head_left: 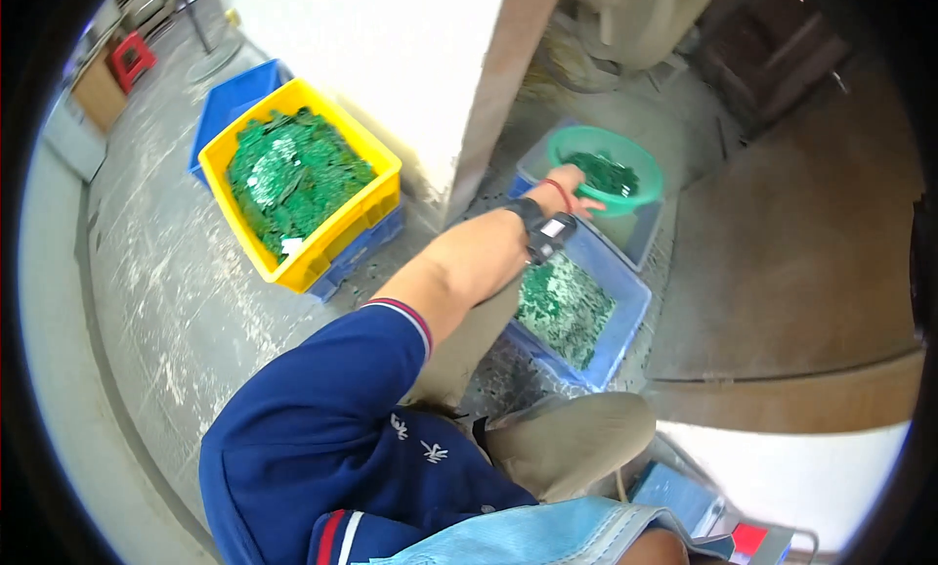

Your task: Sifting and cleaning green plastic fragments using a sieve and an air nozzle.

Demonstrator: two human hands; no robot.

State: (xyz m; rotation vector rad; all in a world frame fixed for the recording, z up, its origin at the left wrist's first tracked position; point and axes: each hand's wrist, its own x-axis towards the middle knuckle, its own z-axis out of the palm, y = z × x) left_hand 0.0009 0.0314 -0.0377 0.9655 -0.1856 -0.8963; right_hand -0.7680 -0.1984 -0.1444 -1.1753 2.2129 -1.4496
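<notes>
My left hand [569, 186] reaches out to the near-left rim of a round green plastic basin [645, 186]. Its fingers are closed on that rim, with the thumb side lying along the outside. A red cord and a black watch show at the wrist. Small dark green pieces [598, 172] lie inside the basin, which sits over a blue-grey bin [642, 240]. Just below my wrist stands a blue bin [630, 316] holding many small green and whitish pieces [562, 311]. My right hand is out of view.
A yellow crate [337, 247] heaped with green pieces [293, 179] stands left, on a blue crate [366, 242]. Another blue crate [230, 101] is behind it. A white wall [371, 47] juts out between the crates and the basin. A brown wooden panel [782, 252] bounds the right.
</notes>
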